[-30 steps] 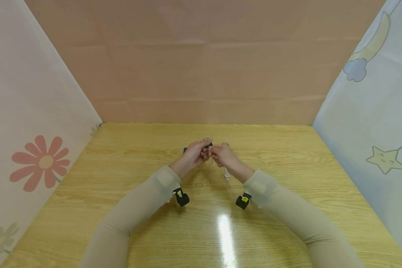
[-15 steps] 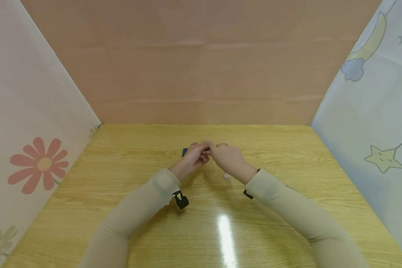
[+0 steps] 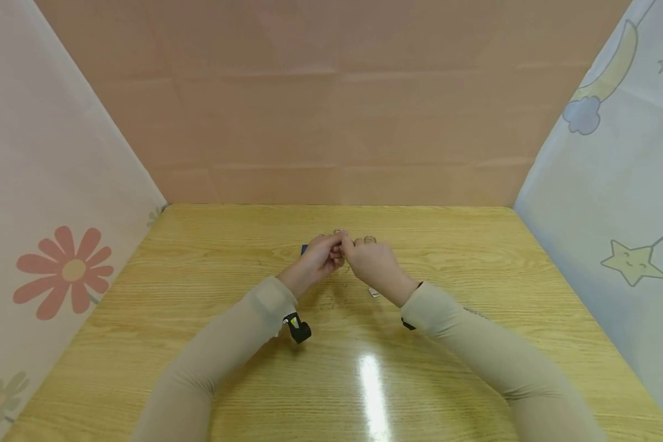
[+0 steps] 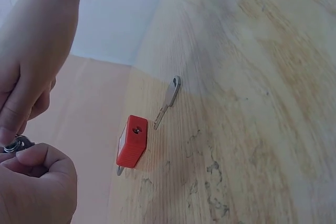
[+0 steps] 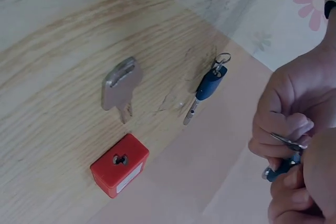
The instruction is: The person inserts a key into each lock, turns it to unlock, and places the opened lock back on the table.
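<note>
In the head view my left hand [image 3: 316, 261] and right hand [image 3: 377, 265] meet at the middle of the table. My left hand grips a small dark blue padlock [image 5: 286, 168], largely covered by fingers. At its end my right hand pinches a silver key [image 5: 285, 140], partly hidden by my thumb and fingers. Below the hands a red padlock [image 5: 119, 164] sits on the table with its keyhole showing. Beside it lies a loose silver key [image 4: 171, 96]. A second blue padlock [image 5: 211, 82], with a metal ring at one end, rests on the table farther along.
The wooden table [image 3: 226, 245] spreads around the hands, with a pinkish-brown backdrop [image 3: 337, 123] behind it. Patterned white panels stand at left [image 3: 77, 153] and right [image 3: 597, 202]. A black wrist camera [image 3: 299, 330] hangs below the left cuff.
My right wrist has rolled so that the back of the hand faces up and its wrist camera is mostly hidden. My left hand has stayed almost in place, holding the dark blue padlock.
</note>
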Action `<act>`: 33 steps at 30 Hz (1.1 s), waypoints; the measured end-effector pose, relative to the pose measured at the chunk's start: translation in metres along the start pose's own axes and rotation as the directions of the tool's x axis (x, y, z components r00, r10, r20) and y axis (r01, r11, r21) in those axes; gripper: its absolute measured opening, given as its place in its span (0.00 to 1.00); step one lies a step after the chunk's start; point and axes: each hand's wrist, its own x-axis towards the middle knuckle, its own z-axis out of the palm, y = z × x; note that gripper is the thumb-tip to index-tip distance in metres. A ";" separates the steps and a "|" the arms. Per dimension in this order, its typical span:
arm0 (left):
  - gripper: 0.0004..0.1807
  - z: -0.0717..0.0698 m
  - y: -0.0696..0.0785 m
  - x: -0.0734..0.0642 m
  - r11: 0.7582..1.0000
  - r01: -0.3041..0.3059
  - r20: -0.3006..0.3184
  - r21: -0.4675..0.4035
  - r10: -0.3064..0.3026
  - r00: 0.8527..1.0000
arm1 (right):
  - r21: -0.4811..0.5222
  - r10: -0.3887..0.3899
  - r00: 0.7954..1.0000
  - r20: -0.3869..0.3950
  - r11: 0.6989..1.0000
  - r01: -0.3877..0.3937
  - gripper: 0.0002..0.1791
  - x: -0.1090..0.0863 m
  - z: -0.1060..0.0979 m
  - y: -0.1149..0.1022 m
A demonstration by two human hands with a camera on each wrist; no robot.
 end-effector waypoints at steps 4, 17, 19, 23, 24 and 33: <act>0.14 0.002 0.002 -0.001 1.000 -0.006 0.001 0.013 0.006 1.000 | -0.012 0.008 0.999 -0.046 1.000 -0.009 0.15 0.000 0.003 -0.001; 0.17 -0.003 0.004 -0.003 1.000 -0.001 0.076 0.020 0.000 0.997 | 0.052 -0.001 0.997 -0.083 0.999 0.006 0.07 -0.003 -0.003 0.001; 0.17 -0.003 0.005 -0.003 1.000 -0.003 0.080 0.012 0.002 0.997 | 0.037 0.012 0.994 -0.113 0.999 -0.008 0.06 -0.002 -0.001 -0.001; 0.17 0.000 0.005 -0.002 0.999 -0.032 0.074 0.011 0.031 0.997 | 0.079 0.067 0.990 -0.121 0.995 -0.057 0.08 -0.001 0.001 -0.005; 0.16 0.001 0.006 -0.002 0.999 -0.043 0.068 0.015 0.042 0.997 | 0.137 0.092 0.991 -0.095 0.987 -0.078 0.08 -0.001 0.001 -0.005; 0.17 -0.001 0.004 -0.002 0.991 -0.064 0.048 0.120 0.059 0.997 | 0.761 -0.048 0.799 0.599 -0.277 -0.587 0.19 0.006 -0.003 0.012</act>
